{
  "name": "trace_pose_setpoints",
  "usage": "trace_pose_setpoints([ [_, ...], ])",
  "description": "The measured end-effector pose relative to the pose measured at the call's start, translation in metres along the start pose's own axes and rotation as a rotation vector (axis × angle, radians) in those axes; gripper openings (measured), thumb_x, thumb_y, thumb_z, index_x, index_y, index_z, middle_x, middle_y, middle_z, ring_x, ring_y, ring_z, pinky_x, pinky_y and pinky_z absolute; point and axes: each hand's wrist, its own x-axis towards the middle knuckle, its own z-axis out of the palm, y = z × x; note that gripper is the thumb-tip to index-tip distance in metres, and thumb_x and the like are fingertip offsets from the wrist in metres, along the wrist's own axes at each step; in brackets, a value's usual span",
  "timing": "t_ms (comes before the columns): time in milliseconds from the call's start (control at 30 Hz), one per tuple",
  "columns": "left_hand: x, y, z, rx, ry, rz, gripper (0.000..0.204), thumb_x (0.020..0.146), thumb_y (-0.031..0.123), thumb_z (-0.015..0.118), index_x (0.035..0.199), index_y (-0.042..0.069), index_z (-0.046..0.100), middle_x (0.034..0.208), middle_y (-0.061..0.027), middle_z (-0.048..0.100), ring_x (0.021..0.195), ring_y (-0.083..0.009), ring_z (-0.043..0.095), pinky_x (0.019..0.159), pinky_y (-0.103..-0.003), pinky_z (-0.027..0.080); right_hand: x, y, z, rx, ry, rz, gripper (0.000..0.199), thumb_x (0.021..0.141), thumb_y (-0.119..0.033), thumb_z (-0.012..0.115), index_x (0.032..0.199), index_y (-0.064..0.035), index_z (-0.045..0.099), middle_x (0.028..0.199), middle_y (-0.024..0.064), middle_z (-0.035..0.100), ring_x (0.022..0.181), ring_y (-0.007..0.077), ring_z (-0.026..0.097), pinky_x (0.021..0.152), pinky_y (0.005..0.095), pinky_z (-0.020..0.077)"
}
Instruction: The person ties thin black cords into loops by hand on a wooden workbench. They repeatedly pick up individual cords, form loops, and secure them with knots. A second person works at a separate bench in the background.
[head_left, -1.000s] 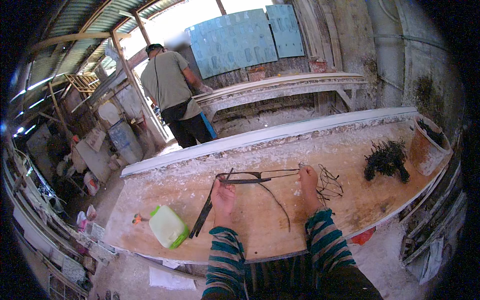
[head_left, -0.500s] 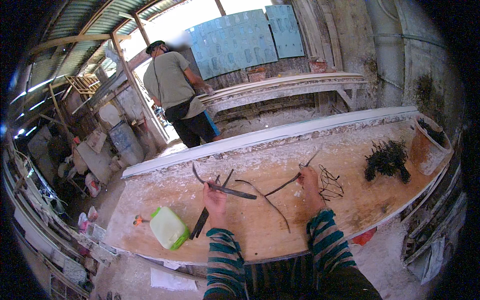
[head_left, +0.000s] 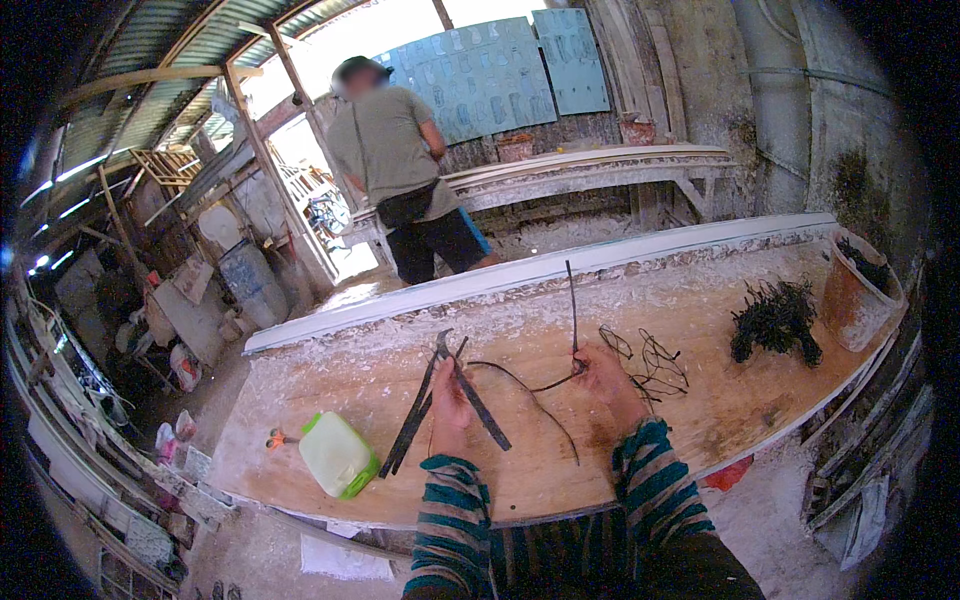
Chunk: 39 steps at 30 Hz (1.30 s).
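My left hand is closed around a dark flat strip, which bends at the top and slants down to the right. Beside that hand, more black strips lie on the wooden tabletop. My right hand pinches a thin dark strip whose free end stands straight up. Its other part runs left from the fingers toward a curved thin strip on the table; whether they join, I cannot tell. Tangled black cord loops lie just right of my right hand.
Orange-handled scissors and a pale container with green ends are at the left. On the right are a heap of black strands and a dirty bucket. A long white moulding edges the far side; a person stands beyond.
My right hand has come left and down, and its strip now points upward. My left hand has shifted right, its strip turning steeper. The other person has moved right.
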Motion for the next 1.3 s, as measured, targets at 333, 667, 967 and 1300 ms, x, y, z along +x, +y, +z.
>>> trace_pose_setpoints([
  [333,-0.012,-0.002,0.014,0.119,-0.026,-0.036,0.005,0.083,0.016,0.058,0.081,0.012,0.056,0.065,0.0017,0.058,0.051,-0.0065,0.054,0.037,-0.017,0.039,-0.017,-0.009,0.017,0.069,-0.072,-0.066,0.022,0.078,-0.014,0.054,0.097,-0.0028,0.057,0.066,-0.001,0.052,0.059,0.0108,0.048,0.061,0.0249,0.0426],
  [667,-0.013,-0.02,0.01,0.414,-0.137,-0.131,0.005,0.082,0.013,0.057,0.087,0.014,0.057,0.073,0.0042,0.059,0.057,-0.0054,0.054,0.044,-0.017,0.037,-0.028,-0.003,0.04,-0.781,0.185,-0.317,0.025,0.073,-0.01,0.064,0.097,-0.0039,0.06,0.069,-0.0001,0.053,0.063,0.0087,0.05,0.056,0.0233,0.0409],
  [967,-0.025,-0.044,0.018,0.89,-0.186,-0.108,0.017,0.08,0.015,0.061,0.096,0.009,0.059,0.078,0.0051,0.059,0.063,-0.0036,0.051,0.051,-0.019,0.038,-0.057,-0.03,0.075,-0.408,-0.181,-0.044,0.02,0.081,-0.021,0.062,0.092,-0.0035,0.062,0.075,-0.003,0.056,0.066,0.0056,0.047,0.06,0.0216,0.0397],
  [1300,-0.03,-0.045,0.028,0.917,-0.249,-0.117,0.023,0.079,0.012,0.062,0.1,0.007,0.058,0.08,0.0023,0.061,0.064,-0.0047,0.052,0.052,-0.018,0.04,-0.049,-0.017,0.066,-0.538,-0.199,-0.125,0.012,0.08,-0.013,0.061,0.084,-0.0012,0.062,0.072,-0.0034,0.056,0.064,0.0051,0.048,0.058,0.0197,0.0387],
])
